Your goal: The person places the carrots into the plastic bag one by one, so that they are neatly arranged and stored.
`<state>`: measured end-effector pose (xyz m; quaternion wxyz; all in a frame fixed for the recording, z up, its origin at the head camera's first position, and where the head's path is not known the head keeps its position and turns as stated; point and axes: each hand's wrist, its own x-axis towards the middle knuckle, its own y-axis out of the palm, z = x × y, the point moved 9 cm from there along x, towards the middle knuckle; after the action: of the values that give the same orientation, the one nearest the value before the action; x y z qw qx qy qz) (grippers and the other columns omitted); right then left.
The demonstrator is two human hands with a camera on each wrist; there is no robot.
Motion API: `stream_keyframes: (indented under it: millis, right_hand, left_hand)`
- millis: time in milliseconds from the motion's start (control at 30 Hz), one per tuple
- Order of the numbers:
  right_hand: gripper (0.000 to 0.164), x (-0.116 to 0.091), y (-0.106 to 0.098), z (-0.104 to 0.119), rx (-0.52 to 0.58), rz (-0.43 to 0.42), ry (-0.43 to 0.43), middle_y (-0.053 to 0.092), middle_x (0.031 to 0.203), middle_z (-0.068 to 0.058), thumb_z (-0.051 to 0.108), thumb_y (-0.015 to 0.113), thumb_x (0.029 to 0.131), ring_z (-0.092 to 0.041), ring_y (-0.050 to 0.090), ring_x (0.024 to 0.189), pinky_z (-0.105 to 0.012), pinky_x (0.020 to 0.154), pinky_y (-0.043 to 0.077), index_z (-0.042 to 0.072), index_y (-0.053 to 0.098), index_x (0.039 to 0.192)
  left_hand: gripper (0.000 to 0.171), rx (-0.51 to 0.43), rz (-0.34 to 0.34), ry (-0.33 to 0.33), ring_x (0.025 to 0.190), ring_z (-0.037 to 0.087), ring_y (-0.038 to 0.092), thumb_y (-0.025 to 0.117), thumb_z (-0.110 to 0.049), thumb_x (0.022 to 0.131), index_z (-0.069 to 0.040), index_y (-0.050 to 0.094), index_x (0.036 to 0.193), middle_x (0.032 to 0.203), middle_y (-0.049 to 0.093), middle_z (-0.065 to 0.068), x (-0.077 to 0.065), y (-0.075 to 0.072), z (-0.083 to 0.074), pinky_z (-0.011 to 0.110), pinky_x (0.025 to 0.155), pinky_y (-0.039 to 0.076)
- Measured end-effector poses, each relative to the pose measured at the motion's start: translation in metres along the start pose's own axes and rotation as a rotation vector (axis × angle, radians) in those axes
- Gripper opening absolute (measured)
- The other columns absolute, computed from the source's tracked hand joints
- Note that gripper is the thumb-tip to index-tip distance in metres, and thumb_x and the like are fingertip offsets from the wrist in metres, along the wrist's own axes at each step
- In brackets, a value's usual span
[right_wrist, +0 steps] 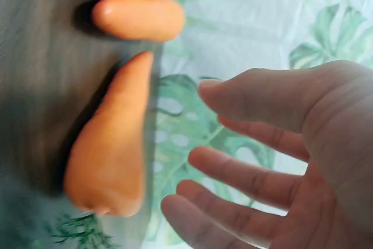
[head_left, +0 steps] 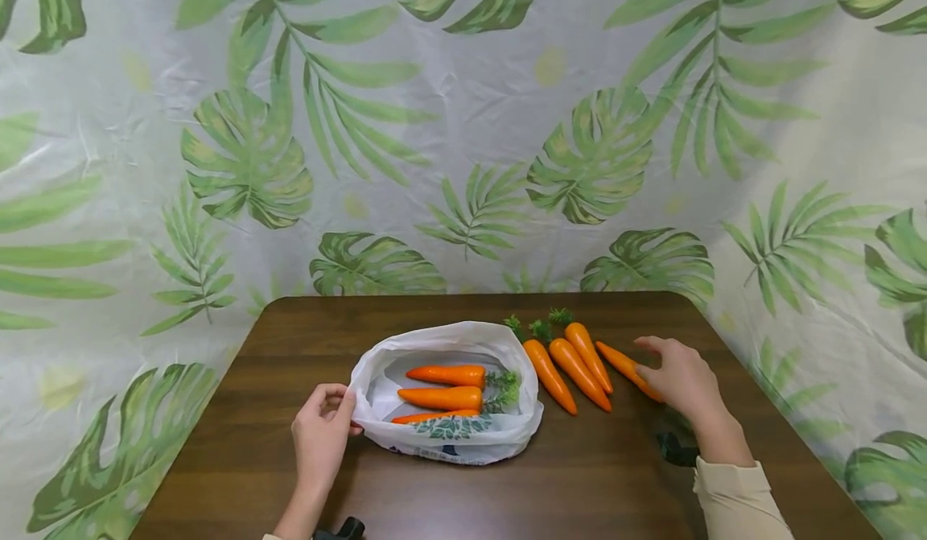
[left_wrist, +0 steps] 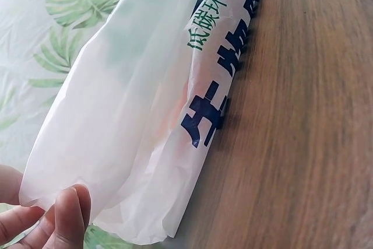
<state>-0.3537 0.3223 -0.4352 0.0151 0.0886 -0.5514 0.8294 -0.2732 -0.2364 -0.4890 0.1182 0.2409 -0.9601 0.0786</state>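
A white plastic bag (head_left: pixel 516 437) with green and dark printing lies on the table, its mouth held wide. Three orange carrots with green tops lie in it, among them a carrot (head_left: pixel 442 398) in the middle. My left hand (head_left: pixel 319 431) pinches the bag's left rim between thumb and fingers, seen closely in the left wrist view on the bag's side (left_wrist: pixel 105 144). My right hand (head_left: pixel 684 379) is over a single carrot (head_left: pixel 619 363) at the right. In the right wrist view its fingers (right_wrist: pixel 233 179) are spread, apart from that carrot (right_wrist: pixel 111 150), with nothing held.
Three more carrots lie side by side right of the bag, the middle carrot (head_left: pixel 579 373) among them, green tops toward the back. The brown wooden table (head_left: pixel 579 484) has its back edge close to a leaf-patterned sheet (head_left: pixel 463 121).
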Motion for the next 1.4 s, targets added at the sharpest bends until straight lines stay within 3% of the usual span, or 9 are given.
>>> stream_keyframes:
  millis: [100,267,533,833,1200,1400]
  right_hand:
    - [0.049,0.001,0.006,-0.011,-0.015,0.022,0.018,0.063,0.126,-0.026,0.023,0.075,0.089,-0.045,0.064,0.095,-0.05,0.059,0.054,0.008,0.062,0.134]
    - [0.05,0.0,0.018,-0.027,-0.037,0.072,0.07,0.064,0.122,-0.029,0.025,0.076,0.088,-0.048,0.063,0.097,-0.056,0.063,0.054,0.006,0.062,0.132]
    - [0.051,-0.001,0.026,-0.037,-0.047,0.08,0.086,0.065,0.117,-0.028,0.018,0.08,0.081,-0.042,0.063,0.089,-0.053,0.062,0.051,0.006,0.065,0.128]
    - [0.056,0.0,0.033,-0.042,-0.05,0.087,0.081,0.066,0.109,-0.028,0.014,0.083,0.072,-0.033,0.059,0.079,-0.049,0.064,0.05,0.0,0.065,0.123]
    - [0.059,-0.005,0.029,-0.044,-0.067,0.082,0.104,0.066,0.108,-0.027,0.019,0.084,0.075,-0.032,0.059,0.077,-0.049,0.061,0.051,0.0,0.064,0.127]
    - [0.06,-0.01,0.018,-0.034,-0.073,0.047,0.081,0.067,0.099,-0.023,0.021,0.086,0.075,-0.03,0.058,0.071,-0.045,0.055,0.049,0.0,0.063,0.127]
  left_hand:
    - [0.007,0.003,-0.004,0.008,0.05,0.02,0.065,0.073,-0.006,0.092,-0.004,0.067,0.096,0.082,0.065,0.016,0.0,-0.001,-0.001,0.033,0.047,0.059]
    - [0.007,0.011,0.0,0.0,0.051,0.021,0.065,0.073,-0.008,0.093,-0.004,0.067,0.096,0.083,0.066,0.016,0.0,-0.001,-0.002,0.037,0.049,0.06]
    - [0.007,0.013,0.004,-0.016,0.051,0.02,0.065,0.072,-0.007,0.093,-0.004,0.067,0.097,0.084,0.066,0.016,-0.001,-0.001,-0.001,0.038,0.05,0.061]
    - [0.007,0.018,0.01,-0.012,0.051,0.02,0.065,0.072,-0.008,0.093,-0.005,0.067,0.097,0.084,0.066,0.015,-0.002,-0.001,-0.004,0.031,0.049,0.059]
    - [0.007,0.009,0.011,0.008,0.051,0.019,0.065,0.072,-0.008,0.093,-0.005,0.067,0.096,0.083,0.066,0.015,0.0,-0.001,-0.005,0.031,0.048,0.059]
    - [0.007,0.002,0.009,0.006,0.05,0.021,0.065,0.072,-0.008,0.093,-0.004,0.067,0.096,0.084,0.066,0.016,-0.001,-0.001,-0.004,0.032,0.047,0.059]
